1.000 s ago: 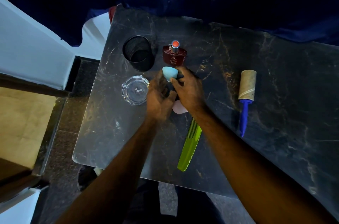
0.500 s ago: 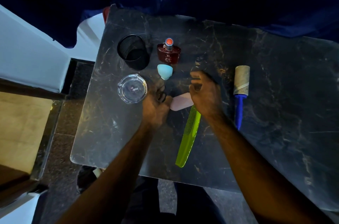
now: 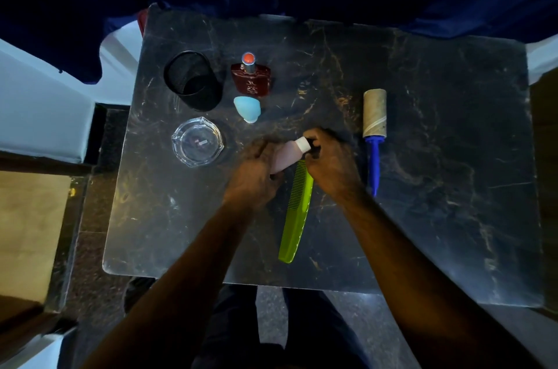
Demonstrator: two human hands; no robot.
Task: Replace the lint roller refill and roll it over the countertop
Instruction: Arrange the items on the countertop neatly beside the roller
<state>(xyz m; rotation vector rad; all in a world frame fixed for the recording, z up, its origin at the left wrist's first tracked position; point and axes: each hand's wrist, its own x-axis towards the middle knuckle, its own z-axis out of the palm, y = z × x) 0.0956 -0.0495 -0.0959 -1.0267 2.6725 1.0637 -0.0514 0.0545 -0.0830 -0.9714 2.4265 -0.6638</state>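
**Both hands on the pink bottle, lint roller untouched at right**

Reading my head view from the left: one black mesh cup [image 3: 193,80] in the upper left of the countertop [image 3: 437,217], one glass ashtray [image 3: 197,143] below it, one dark red perfume bottle [image 3: 251,77], one pale blue sponge [image 3: 247,108], one green comb [image 3: 297,211] at centre. I count one small pink bottle [image 3: 283,155] with a white cap. My left hand [image 3: 252,178] has its fingers wrapped around the bottle's body; my right hand [image 3: 327,161] pinches the cap end. One lint roller [image 3: 374,127], bare cardboard core on a blue handle, lies flat at centre right, just beside my right hand and not touching it.

Half a second ago the bottle lay between my hands; now both grip it.
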